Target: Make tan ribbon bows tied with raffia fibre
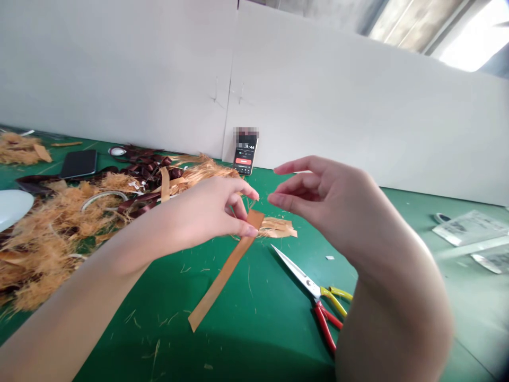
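Note:
My left hand [217, 207] reaches in over the green table. Its thumb presses on a tan ribbon strip [222, 286] near the upper end, and the long tail slants down toward me. Just behind the thumb lie several short frayed ribbon pieces [280, 227]. To the right, my right hand [318, 185] is raised with its thumb and fingers apart; no object shows between them. Its fingertips are close to the left index finger but not touching it. Below the hands rest scissors [298, 270] with red and yellow handles, blades slightly apart, partly hidden by my right forearm.
Frayed tan fibres [47, 233] and dark brown ribbon [153, 172] are heaped at the left, around a dark phone [79, 163]. Another phone [245, 151] leans upright against the white partition [338, 106]. Clear plastic packets [469, 227] lie at the right.

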A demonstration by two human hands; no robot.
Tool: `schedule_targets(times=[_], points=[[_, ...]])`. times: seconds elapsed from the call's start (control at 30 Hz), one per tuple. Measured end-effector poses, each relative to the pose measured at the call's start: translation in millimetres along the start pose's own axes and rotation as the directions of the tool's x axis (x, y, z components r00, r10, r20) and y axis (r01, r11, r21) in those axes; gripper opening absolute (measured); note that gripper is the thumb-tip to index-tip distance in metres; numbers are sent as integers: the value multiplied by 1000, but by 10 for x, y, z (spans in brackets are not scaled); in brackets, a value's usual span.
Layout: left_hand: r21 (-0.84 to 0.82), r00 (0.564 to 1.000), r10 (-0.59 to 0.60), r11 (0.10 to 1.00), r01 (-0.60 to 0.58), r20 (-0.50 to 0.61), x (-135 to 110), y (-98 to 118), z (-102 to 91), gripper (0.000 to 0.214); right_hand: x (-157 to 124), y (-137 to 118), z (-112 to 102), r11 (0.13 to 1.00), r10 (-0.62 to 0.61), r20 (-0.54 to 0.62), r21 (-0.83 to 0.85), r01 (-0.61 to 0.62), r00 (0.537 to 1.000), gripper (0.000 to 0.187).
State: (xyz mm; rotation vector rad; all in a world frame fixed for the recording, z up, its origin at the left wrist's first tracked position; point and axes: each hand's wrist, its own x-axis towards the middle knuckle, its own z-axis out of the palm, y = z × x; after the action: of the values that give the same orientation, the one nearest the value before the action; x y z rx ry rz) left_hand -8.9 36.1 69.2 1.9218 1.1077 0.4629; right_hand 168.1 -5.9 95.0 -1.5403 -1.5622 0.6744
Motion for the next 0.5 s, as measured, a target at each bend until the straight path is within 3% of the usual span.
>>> schedule_targets(times=[0.27, 0.4, 0.5], points=[[-30, 998, 60, 998, -60, 17, 16, -91, 16, 45, -20, 3, 60, 999, -7, 258, 37, -3, 966, 30], [-44, 997, 68, 997, -66, 45, 2, -85, 34, 44, -3, -1, 65, 998, -10, 257, 61, -6, 966, 26], [-44, 996, 84, 996, -83, 24, -11, -78, 37, 43, -1, 1, 44, 996, -7, 144, 84, -5, 990, 25]])
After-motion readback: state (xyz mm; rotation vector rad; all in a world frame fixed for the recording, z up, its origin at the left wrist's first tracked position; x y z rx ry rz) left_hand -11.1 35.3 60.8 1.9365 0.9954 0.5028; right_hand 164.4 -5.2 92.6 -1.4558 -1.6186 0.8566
